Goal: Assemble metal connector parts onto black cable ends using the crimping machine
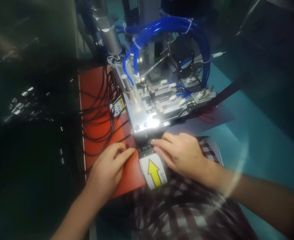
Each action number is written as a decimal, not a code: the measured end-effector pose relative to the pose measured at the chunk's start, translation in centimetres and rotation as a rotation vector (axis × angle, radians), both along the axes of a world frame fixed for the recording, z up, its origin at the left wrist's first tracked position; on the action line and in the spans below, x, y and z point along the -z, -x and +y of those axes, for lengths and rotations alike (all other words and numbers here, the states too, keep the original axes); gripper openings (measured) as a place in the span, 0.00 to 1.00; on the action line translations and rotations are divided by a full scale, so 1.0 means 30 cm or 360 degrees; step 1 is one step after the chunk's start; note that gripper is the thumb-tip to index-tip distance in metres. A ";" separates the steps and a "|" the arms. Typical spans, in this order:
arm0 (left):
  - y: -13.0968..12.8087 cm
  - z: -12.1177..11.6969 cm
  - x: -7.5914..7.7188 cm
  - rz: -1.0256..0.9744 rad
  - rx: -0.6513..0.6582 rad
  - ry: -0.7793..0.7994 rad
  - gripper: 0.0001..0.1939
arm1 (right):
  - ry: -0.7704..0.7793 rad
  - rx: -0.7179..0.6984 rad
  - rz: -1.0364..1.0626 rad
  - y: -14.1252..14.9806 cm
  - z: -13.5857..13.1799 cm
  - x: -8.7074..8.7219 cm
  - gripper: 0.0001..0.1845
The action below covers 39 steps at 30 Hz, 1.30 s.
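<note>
A black metal slot of the fixture [146,149] lies between my hands, just below the bright silver plate [142,121] of a machine. At the slot's right side is my right hand [184,155], thumb and fingertips drawn together at its edge; whatever they pinch is too small to make out. My left hand [107,165] rests over the orange mat [132,173], fingers curled and thumb pointing at the slot's left side. Its fingertips are partly hidden, and anything held there does not show. Below the slot sits a white label with a yellow arrow [154,173] pointing toward the machine.
Blue air hoses [167,25] arch over the machine's silver cylinders [167,103]. Black cables [99,116] run across the mat on the left. A checkered cloth garment [184,213] lies close below the hands. Teal surface [259,133] extends to the right.
</note>
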<state>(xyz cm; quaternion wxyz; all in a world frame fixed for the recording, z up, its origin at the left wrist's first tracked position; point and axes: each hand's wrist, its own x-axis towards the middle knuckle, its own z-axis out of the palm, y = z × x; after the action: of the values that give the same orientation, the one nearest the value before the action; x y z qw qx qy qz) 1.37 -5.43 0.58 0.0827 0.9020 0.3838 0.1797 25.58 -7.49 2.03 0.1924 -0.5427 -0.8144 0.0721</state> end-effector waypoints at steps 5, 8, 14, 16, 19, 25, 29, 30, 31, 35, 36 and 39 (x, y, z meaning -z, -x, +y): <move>0.062 -0.017 -0.008 0.0099 0.0046 0.0074 0.19 | 0.0022 -0.0008 0.0048 -0.011 -0.003 0.008 0.16; 0.085 -0.006 -0.006 0.0040 0.0096 0.0078 0.18 | 0.0047 -0.0011 0.0067 -0.016 -0.006 0.010 0.16; 0.063 0.005 0.008 -0.0018 0.0046 -0.0124 0.17 | 0.0556 0.0272 0.0918 -0.023 0.009 0.045 0.11; 0.060 0.001 0.011 -0.0015 0.0049 -0.0153 0.17 | 0.0885 0.0460 0.1246 -0.016 0.017 0.077 0.13; 0.063 -0.002 0.012 -0.0010 0.0052 -0.0162 0.17 | 0.1069 0.0469 0.1388 0.007 0.028 0.121 0.21; 0.071 -0.002 0.019 -0.0007 0.0038 -0.0142 0.17 | 0.0845 0.0356 0.1477 0.043 0.039 0.142 0.17; 0.072 -0.005 0.024 -0.0020 0.0033 -0.0116 0.18 | 0.0789 0.0330 0.1436 0.043 0.036 0.145 0.16; 0.071 -0.005 0.024 -0.0021 0.0038 -0.0113 0.18 | 0.0764 0.0331 0.1403 0.043 0.036 0.146 0.16; 0.070 -0.005 0.023 -0.0020 0.0043 -0.0110 0.18 | 0.0744 0.0331 0.1373 0.043 0.036 0.146 0.15; 0.064 -0.004 0.015 -0.0045 0.0054 -0.0092 0.18 | 0.0721 0.0341 0.1229 0.035 0.036 0.133 0.15; 0.062 -0.003 0.014 -0.0056 0.0052 -0.0084 0.18 | 0.0736 0.0346 0.1180 0.030 0.034 0.126 0.15; 0.058 -0.004 0.011 -0.0083 0.0028 -0.0074 0.18 | 0.0594 0.0342 0.1017 0.009 0.014 0.100 0.12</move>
<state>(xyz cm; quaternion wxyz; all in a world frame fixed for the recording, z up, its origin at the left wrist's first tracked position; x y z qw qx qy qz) -0.36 -5.54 0.26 0.0733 0.9021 0.3692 0.2113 25.32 -7.07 -0.98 0.3409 -0.6008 -0.6247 0.3641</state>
